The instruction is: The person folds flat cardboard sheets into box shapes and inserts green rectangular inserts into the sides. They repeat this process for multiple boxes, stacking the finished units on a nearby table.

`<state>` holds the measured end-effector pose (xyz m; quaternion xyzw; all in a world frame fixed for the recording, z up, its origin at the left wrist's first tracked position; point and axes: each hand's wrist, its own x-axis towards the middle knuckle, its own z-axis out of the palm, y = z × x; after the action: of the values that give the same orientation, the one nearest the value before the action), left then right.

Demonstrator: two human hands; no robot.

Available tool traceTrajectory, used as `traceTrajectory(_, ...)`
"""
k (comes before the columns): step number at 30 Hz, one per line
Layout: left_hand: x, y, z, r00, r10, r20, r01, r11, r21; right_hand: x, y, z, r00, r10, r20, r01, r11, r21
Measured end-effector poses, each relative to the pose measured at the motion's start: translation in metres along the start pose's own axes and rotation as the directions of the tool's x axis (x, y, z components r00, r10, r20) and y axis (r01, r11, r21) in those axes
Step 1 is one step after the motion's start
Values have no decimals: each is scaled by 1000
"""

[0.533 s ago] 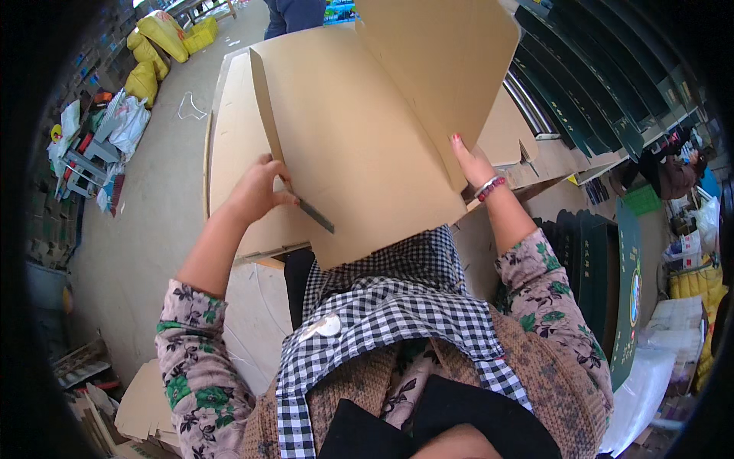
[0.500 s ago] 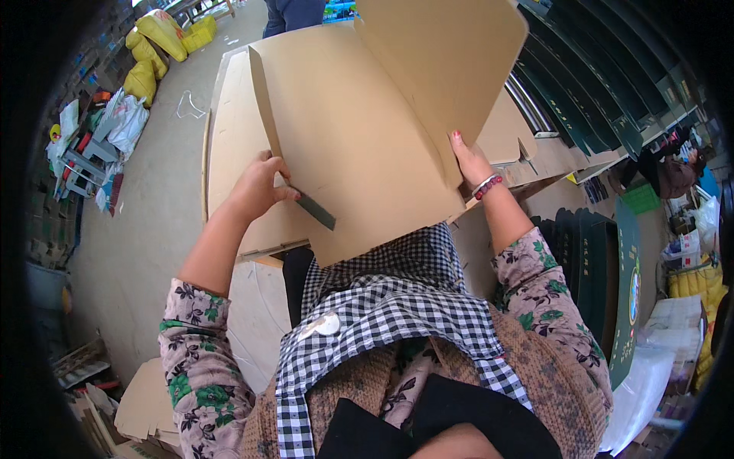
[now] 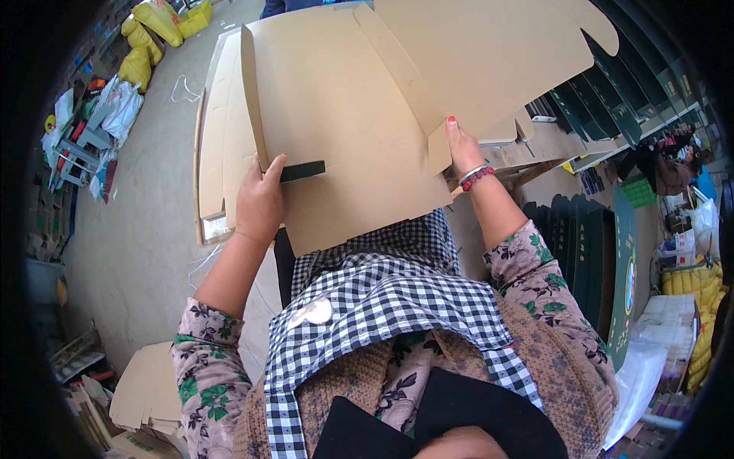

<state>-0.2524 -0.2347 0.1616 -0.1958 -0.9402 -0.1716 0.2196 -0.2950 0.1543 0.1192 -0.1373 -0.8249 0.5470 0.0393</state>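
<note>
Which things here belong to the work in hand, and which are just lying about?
In the work:
Creased brown cardboard sheet, held by left hand and right hand
Probably, flat tan cardboard beneath

Apparently lying about:
Bulging yellow sacks
Crumpled white plastic bag
Yellow plastic crate

Hands (image 3: 260,200) on cardboard (image 3: 348,115); dark flap (image 3: 306,171), apparently

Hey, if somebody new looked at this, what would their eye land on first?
Probably the large brown cardboard sheet at upper centre, its creased sides held by the left hand and right hand. Next, the black-and-white checked apron just below it, then the bright yellow sacks on the floor at upper left.
</note>
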Motion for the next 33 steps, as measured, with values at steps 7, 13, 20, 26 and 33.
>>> traceTrajectory(7,-25,13,-18,940,206,272,-220,975,20,-17,-34,14,977,200,80,-211,810,547)
traceTrajectory(13,-31,26,-26,966,65,251,-63,998,-15,-27,-42,20,960,203,196,-280,754,594)
traceTrajectory(20,1,-6,-27,913,-295,281,407,659,-632,-11,-37,-53,931,-151,332,202,972,-123)
traceTrajectory(26,45,-4,6,831,-550,79,552,803,-224,-27,-37,0,926,-298,-231,296,954,-44)
traceTrajectory(33,64,11,8,985,172,7,-172,985,31,-8,-48,37,866,-339,-368,349,936,-40)
